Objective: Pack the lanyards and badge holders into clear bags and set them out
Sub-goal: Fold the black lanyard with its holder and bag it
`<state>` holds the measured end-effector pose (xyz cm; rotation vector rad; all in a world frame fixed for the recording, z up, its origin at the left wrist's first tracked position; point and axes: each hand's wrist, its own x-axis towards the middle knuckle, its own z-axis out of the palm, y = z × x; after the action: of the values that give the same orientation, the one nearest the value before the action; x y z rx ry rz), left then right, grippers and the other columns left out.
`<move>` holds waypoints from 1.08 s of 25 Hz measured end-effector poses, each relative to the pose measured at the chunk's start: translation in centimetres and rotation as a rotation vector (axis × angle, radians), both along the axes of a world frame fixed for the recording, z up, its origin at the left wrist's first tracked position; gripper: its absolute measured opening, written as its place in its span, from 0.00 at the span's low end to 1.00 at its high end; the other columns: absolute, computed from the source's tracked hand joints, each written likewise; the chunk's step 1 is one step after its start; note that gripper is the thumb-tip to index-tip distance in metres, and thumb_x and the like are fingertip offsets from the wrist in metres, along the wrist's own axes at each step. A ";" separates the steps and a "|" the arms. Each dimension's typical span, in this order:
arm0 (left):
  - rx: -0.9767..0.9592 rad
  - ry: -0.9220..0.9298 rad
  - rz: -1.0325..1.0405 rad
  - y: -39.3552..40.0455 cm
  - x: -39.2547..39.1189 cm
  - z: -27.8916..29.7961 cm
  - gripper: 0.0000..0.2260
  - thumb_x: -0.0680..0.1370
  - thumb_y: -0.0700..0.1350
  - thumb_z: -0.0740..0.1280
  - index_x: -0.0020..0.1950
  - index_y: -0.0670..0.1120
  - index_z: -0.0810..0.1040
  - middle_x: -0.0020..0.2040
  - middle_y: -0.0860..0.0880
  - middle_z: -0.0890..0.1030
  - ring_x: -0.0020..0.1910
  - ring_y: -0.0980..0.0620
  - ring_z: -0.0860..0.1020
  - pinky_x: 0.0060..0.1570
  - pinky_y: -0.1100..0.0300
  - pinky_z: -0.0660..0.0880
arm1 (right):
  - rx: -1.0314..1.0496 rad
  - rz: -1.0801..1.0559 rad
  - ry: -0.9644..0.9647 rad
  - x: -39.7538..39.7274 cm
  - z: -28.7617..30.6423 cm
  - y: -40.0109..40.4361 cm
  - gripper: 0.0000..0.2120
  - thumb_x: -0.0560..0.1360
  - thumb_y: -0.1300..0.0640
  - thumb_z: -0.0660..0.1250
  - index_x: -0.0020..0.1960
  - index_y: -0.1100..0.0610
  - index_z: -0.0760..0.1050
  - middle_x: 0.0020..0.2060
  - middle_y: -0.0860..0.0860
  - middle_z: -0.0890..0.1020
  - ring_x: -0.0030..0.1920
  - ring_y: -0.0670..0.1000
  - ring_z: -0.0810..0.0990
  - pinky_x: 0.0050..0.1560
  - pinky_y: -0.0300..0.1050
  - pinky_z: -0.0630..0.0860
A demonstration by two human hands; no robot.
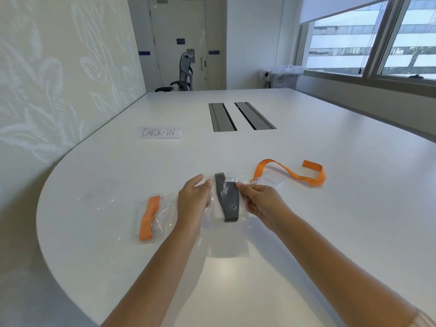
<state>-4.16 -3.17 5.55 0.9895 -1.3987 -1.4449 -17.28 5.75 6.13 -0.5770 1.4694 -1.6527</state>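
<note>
A clear bag [227,241] with a folded grey lanyard [227,200] inside is held up over the white table [330,220]. My left hand [194,201] grips the bag's left edge near its top, and my right hand [258,199] pinches the right edge. To the left lies a packed clear bag [165,213] with a folded orange lanyard [148,218] in it. At the right a loose orange lanyard [295,173] lies on the table, clipped to a clear badge holder [270,180].
A paper sign reading CHECK-IN [159,132] lies further back on the left. Two grey cable slots [240,116] run along the table's middle. An empty clear bag [99,200] lies at the left. An office chair [181,74] stands beyond the far edge.
</note>
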 end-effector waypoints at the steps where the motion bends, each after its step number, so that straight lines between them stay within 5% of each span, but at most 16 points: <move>1: -0.053 -0.058 0.007 -0.4 0.4 -0.1 0.14 0.76 0.44 0.65 0.62 0.47 0.74 0.30 0.56 0.77 0.32 0.56 0.74 0.39 0.62 0.73 | -0.010 0.008 -0.024 0.3 -0.1 -0.9 0.09 0.73 0.57 0.69 0.40 0.62 0.80 0.24 0.48 0.80 0.23 0.43 0.76 0.28 0.32 0.74; 4: -0.105 -0.202 0.009 -1.6 1.0 -0.3 0.18 0.75 0.42 0.64 0.65 0.45 0.71 0.49 0.51 0.82 0.48 0.51 0.78 0.54 0.56 0.74 | -0.014 0.001 -0.085 1.4 -0.7 -3.6 0.08 0.75 0.59 0.68 0.43 0.65 0.79 0.28 0.50 0.80 0.26 0.44 0.77 0.29 0.34 0.76; 7: -0.217 -0.372 0.019 -3.8 0.9 -0.4 0.19 0.75 0.41 0.64 0.66 0.43 0.72 0.64 0.45 0.75 0.62 0.47 0.73 0.63 0.52 0.69 | 0.014 -0.020 -0.099 2.4 -0.9 -6.5 0.10 0.74 0.60 0.69 0.50 0.68 0.79 0.42 0.58 0.81 0.36 0.51 0.80 0.38 0.39 0.80; 10: -0.275 -0.507 0.067 -6.9 1.5 0.3 0.17 0.74 0.40 0.63 0.62 0.39 0.73 0.61 0.40 0.77 0.60 0.42 0.74 0.58 0.53 0.70 | 0.021 0.015 -0.071 3.5 -0.7 -9.0 0.13 0.72 0.60 0.70 0.53 0.66 0.77 0.43 0.59 0.77 0.39 0.53 0.77 0.40 0.39 0.78; 14: -0.309 -0.676 0.063 -11.0 2.5 0.9 0.04 0.74 0.38 0.61 0.43 0.38 0.73 0.47 0.38 0.78 0.48 0.40 0.76 0.41 0.58 0.66 | 0.103 0.047 0.177 5.4 -0.8 -12.7 0.24 0.72 0.62 0.70 0.66 0.64 0.69 0.57 0.61 0.77 0.53 0.56 0.79 0.59 0.50 0.76; 18: -0.324 -0.782 0.072 -13.4 3.1 0.3 0.06 0.75 0.38 0.61 0.38 0.42 0.70 0.48 0.38 0.78 0.49 0.40 0.76 0.39 0.59 0.65 | 0.160 0.069 0.365 6.2 -0.9 -15.3 0.26 0.71 0.64 0.69 0.68 0.63 0.68 0.57 0.58 0.78 0.55 0.54 0.78 0.61 0.50 0.74; 23: -0.345 -0.816 0.060 -14.8 3.8 -0.5 0.06 0.75 0.38 0.61 0.47 0.36 0.74 0.53 0.35 0.78 0.54 0.38 0.75 0.45 0.56 0.68 | 0.240 0.126 0.417 6.4 -1.6 -17.1 0.27 0.72 0.63 0.70 0.68 0.64 0.67 0.61 0.59 0.76 0.59 0.57 0.76 0.62 0.51 0.73; 27: -0.432 -0.749 0.161 -15.6 6.8 -0.8 0.17 0.77 0.40 0.61 0.66 0.39 0.71 0.65 0.41 0.74 0.65 0.43 0.71 0.63 0.55 0.66 | 0.216 0.196 0.389 5.1 -1.1 -16.5 0.30 0.72 0.62 0.71 0.70 0.65 0.63 0.57 0.63 0.78 0.54 0.60 0.80 0.54 0.48 0.78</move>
<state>2.66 -18.73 4.77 1.3756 -1.9905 -0.6034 -12.22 -10.78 5.04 -0.9256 1.7774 -1.2557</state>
